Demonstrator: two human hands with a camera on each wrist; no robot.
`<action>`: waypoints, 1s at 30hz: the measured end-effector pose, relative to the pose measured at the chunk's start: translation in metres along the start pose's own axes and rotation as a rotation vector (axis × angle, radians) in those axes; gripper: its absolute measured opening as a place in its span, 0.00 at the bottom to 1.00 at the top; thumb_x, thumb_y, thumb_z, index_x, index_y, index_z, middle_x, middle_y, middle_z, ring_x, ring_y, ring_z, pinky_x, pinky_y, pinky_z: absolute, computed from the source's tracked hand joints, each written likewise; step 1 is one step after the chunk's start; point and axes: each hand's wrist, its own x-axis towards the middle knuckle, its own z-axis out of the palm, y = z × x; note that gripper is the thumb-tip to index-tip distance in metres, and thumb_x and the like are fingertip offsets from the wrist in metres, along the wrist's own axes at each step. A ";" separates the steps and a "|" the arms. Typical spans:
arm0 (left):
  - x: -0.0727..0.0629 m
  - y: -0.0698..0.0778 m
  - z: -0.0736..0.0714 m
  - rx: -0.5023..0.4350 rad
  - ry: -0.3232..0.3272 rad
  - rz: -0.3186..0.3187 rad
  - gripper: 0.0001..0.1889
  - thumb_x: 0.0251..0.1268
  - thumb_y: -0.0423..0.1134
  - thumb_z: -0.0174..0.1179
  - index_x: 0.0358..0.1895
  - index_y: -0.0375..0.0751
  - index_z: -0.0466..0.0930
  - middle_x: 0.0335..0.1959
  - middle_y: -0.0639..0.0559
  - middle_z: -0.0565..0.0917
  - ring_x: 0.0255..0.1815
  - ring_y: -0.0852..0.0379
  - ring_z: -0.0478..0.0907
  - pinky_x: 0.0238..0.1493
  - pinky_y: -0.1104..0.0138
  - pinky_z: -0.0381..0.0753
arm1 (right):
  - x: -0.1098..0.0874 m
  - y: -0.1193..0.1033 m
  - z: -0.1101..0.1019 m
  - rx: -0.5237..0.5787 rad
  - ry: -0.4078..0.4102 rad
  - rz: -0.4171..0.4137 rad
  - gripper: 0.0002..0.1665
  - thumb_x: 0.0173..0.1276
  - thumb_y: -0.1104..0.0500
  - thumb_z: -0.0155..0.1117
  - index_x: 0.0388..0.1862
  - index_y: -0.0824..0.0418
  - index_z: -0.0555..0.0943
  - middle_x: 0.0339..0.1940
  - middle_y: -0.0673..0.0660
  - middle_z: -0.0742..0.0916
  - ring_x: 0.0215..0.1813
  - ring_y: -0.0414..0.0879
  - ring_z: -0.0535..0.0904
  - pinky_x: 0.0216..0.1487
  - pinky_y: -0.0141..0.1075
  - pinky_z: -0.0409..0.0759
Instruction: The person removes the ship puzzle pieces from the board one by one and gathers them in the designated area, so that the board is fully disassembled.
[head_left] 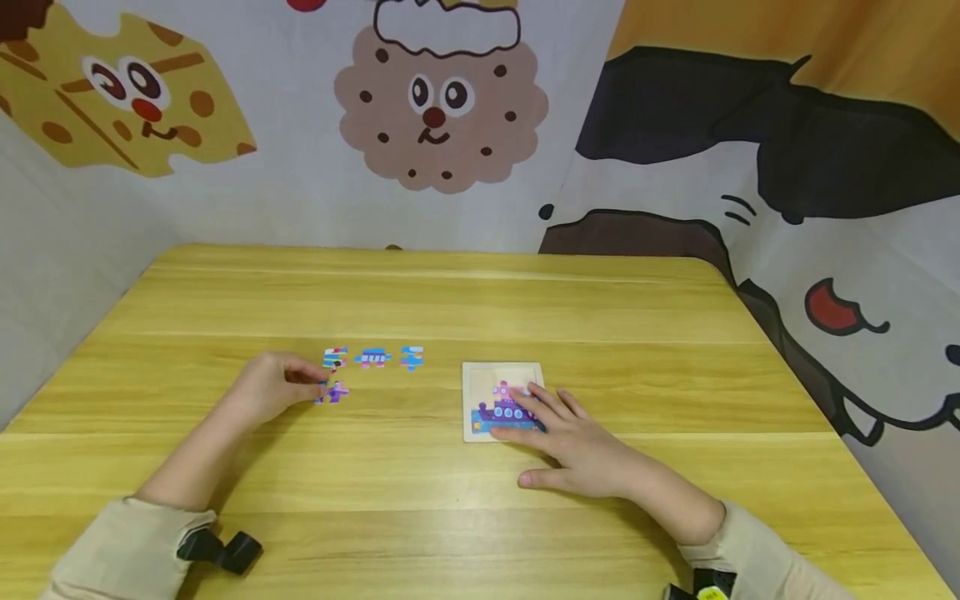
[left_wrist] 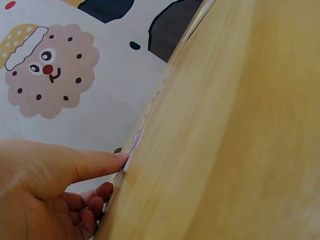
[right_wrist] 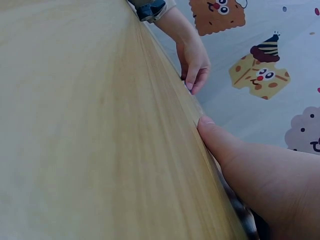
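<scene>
At the left of the head view, my left hand (head_left: 266, 387) has thumb and forefinger on the left edge of a purple jigsaw piece (head_left: 336, 392), pinching it at the table. In the left wrist view the thumb (left_wrist: 100, 164) lies on this piece, with the other fingers curled beneath. My right hand (head_left: 577, 446) rests with spread fingers over the right side of a square puzzle board (head_left: 477, 379). A purple and pink ship picture (head_left: 495, 412) is partly assembled in its lower part, and the fingers hide some of it.
Behind the pinched piece, a row holds a red, white and blue piece (head_left: 335, 357), a blue piece with windows (head_left: 373, 358) and another blue piece (head_left: 412, 357). They lie left of the board on the wooden table (head_left: 420, 492). A cartoon-printed cloth (head_left: 285, 200) hangs behind.
</scene>
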 end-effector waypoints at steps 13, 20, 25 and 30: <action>0.000 0.001 0.001 -0.002 0.008 0.004 0.07 0.58 0.35 0.68 0.39 0.37 0.86 0.36 0.49 0.84 0.33 0.54 0.74 0.32 0.64 0.74 | 0.000 -0.002 0.003 0.001 0.005 0.019 0.35 0.68 0.32 0.50 0.73 0.34 0.61 0.78 0.59 0.46 0.76 0.61 0.35 0.68 0.62 0.38; -0.001 0.001 -0.001 -0.014 0.005 0.001 0.08 0.60 0.36 0.67 0.40 0.36 0.86 0.35 0.49 0.84 0.33 0.54 0.75 0.32 0.63 0.75 | -0.001 -0.001 0.004 -0.004 0.014 0.027 0.35 0.68 0.31 0.48 0.73 0.33 0.61 0.78 0.59 0.47 0.76 0.61 0.36 0.68 0.61 0.40; -0.002 0.003 -0.004 -0.023 0.004 -0.017 0.12 0.64 0.41 0.64 0.43 0.36 0.85 0.36 0.49 0.84 0.36 0.52 0.76 0.36 0.61 0.76 | -0.001 -0.003 0.002 -0.004 0.003 0.037 0.35 0.68 0.31 0.48 0.73 0.34 0.60 0.78 0.59 0.46 0.76 0.61 0.36 0.69 0.60 0.40; -0.003 0.010 -0.008 -0.054 0.011 -0.038 0.16 0.66 0.46 0.61 0.45 0.35 0.84 0.37 0.47 0.83 0.37 0.51 0.74 0.35 0.62 0.75 | -0.002 -0.006 0.001 -0.017 0.008 0.045 0.36 0.69 0.31 0.47 0.74 0.35 0.58 0.78 0.59 0.45 0.76 0.61 0.36 0.69 0.60 0.40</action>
